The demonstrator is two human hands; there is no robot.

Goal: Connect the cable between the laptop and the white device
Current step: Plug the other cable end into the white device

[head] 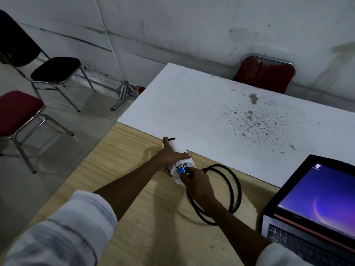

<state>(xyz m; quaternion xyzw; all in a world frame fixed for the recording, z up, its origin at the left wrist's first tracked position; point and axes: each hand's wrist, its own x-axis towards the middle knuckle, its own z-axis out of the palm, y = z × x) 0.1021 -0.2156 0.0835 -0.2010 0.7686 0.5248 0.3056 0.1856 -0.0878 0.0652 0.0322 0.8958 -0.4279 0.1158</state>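
Reaching forward with both forearms bare below my rolled pale sleeves, I hold the white cylindrical plastic device point(179, 159) lying on its side on the light wood-grain worktop point(134, 189), right at the seam where the speckled white tabletop point(230, 112) begins. My left hand point(171, 155) is clasped over the device from the left, fingers stretched along its body and thumb laid across the top. My right hand point(197, 182) pinches the blue metal-tipped plug point(181, 169) of the black round cable point(233, 191) between thumb and fingers, the plug's tip pressed against the device's near end face among its small ports; whether it is fully seated I cannot tell. From the plug the cable runs under my right hand and lies in a loose loop on the wood, between my right forearm and the open black laptop point(315, 210) at the worktop's right near corner, its screen lit purple. Where the cable's other end lies I cannot tell.
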